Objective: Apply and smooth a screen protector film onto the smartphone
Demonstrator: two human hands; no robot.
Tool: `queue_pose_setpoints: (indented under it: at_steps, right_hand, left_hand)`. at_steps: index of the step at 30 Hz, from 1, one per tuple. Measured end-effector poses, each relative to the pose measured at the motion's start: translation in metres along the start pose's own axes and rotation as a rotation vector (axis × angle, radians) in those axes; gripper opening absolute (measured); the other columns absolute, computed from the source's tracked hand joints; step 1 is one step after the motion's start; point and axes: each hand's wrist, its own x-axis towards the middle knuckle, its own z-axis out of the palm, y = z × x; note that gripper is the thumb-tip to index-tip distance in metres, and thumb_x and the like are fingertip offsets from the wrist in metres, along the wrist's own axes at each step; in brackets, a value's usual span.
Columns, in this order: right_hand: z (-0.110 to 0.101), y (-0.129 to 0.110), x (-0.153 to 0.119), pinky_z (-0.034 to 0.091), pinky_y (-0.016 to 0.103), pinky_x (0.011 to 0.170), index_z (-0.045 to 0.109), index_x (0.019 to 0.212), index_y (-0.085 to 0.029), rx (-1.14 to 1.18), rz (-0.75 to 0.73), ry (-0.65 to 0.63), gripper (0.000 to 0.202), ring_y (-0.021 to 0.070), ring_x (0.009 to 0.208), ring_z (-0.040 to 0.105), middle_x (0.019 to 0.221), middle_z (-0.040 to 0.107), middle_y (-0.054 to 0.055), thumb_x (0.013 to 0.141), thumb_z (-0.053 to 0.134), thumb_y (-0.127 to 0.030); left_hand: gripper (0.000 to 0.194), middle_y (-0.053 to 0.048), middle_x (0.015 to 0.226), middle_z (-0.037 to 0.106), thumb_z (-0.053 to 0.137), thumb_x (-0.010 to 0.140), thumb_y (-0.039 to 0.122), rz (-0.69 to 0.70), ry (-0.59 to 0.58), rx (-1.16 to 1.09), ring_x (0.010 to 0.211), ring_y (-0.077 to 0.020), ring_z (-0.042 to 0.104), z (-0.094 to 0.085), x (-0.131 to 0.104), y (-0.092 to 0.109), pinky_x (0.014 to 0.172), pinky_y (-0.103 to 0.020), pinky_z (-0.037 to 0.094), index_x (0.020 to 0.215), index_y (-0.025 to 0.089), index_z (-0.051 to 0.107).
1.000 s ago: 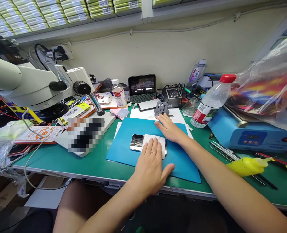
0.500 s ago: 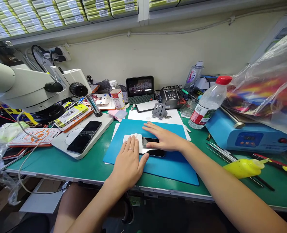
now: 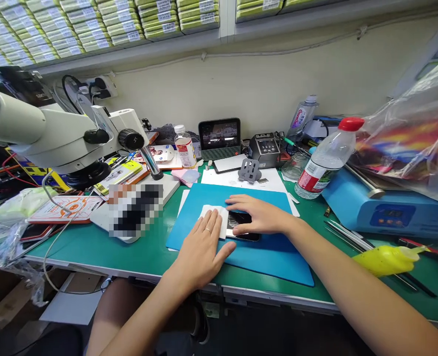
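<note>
A phone lies on a blue mat, its dark and silvery face partly covered by my hands. Over its left part is a white tissue. My left hand, with a ring on one finger, presses flat on that tissue with fingers straight and the thumb out to the side. At the phone's right part, my right hand has its fingers stretched past the far edge and its thumb over the face. Whether the right fingers grip the phone's edge cannot be made out.
On the left stands a microscope; a pixelated patch covers its base. Behind the mat are a small screen and a grey stand. To the right are a red-capped bottle, a blue machine, tweezers and a yellow squeeze bottle.
The whole view has shifted slightly, so everything sits a little further right. Both hands stay at the phone; the right fingers lie a bit closer together. The tissue remains under my left hand.
</note>
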Motion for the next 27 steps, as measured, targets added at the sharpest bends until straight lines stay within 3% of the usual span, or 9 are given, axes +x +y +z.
queue_pose_setpoints:
  at_steps: [4, 8, 14, 20, 24, 27]
  right_hand:
    - [-0.003, -0.001, 0.0, 0.043, 0.049, 0.111, 0.07, 0.127, -0.017, -0.015, -0.05, 0.021, 0.073, 0.0339, 0.133, 0.052, 0.138, 0.064, 0.016, 0.079, 0.068, -0.071]
    - [-0.003, -0.006, 0.0, 0.05, 0.048, 0.099, 0.069, 0.127, -0.016, -0.029, -0.045, 0.054, 0.07, 0.0325, 0.116, 0.059, 0.123, 0.067, 0.016, 0.08, 0.07, -0.068]
    - [0.001, -0.01, -0.002, 0.051, 0.047, 0.093, 0.06, 0.139, -0.019, -0.059, -0.057, 0.01, 0.078, 0.0322, 0.112, 0.059, 0.12, 0.063, 0.015, 0.079, 0.07, -0.067]
    - [0.003, -0.016, -0.005, 0.051, 0.049, 0.09, 0.05, 0.147, -0.014, -0.116, -0.07, -0.002, 0.092, 0.035, 0.109, 0.057, 0.12, 0.062, 0.016, 0.075, 0.073, -0.067]
    - [0.006, -0.019, -0.004, 0.051, 0.047, 0.091, 0.049, 0.148, -0.016, -0.128, -0.058, 0.001, 0.084, 0.0338, 0.11, 0.056, 0.119, 0.061, 0.015, 0.078, 0.076, -0.053]
    - [0.007, -0.018, -0.004, 0.052, 0.047, 0.089, 0.051, 0.147, -0.016, -0.083, -0.065, 0.024, 0.079, 0.0331, 0.109, 0.057, 0.116, 0.062, 0.014, 0.078, 0.076, -0.044]
  left_hand:
    - [0.076, -0.019, 0.165, 0.023, 0.02, 0.106, 0.057, -0.05, 0.037, 0.058, 0.156, -0.0313, 0.02, 0.003, -0.008, -0.01, 0.125, -0.053, 0.029, 0.157, 0.002, 0.029]
    - [0.08, -0.022, 0.164, 0.025, 0.024, 0.104, 0.06, -0.081, 0.034, 0.075, 0.155, -0.0357, 0.018, 0.006, 0.002, 0.001, 0.125, -0.055, 0.028, 0.155, -0.001, 0.031]
    - [0.086, -0.026, 0.164, 0.024, 0.026, 0.102, 0.065, -0.033, 0.024, 0.064, 0.155, -0.0361, 0.02, 0.006, 0.011, 0.012, 0.125, -0.054, 0.027, 0.156, -0.002, 0.029]
    - [0.077, -0.022, 0.165, 0.024, 0.026, 0.104, 0.059, 0.006, -0.007, 0.079, 0.155, -0.0328, 0.021, -0.002, -0.009, -0.019, 0.125, -0.054, 0.028, 0.157, 0.003, 0.029]
    - [0.068, -0.016, 0.166, 0.026, 0.031, 0.105, 0.055, 0.093, -0.017, 0.092, 0.156, -0.0307, 0.017, -0.013, -0.014, -0.037, 0.126, -0.052, 0.027, 0.154, 0.008, 0.039]
    - [0.063, -0.012, 0.166, 0.027, 0.037, 0.104, 0.054, 0.152, -0.021, 0.074, 0.155, -0.0282, 0.024, -0.02, -0.009, -0.047, 0.126, -0.048, 0.029, 0.153, 0.015, 0.041]
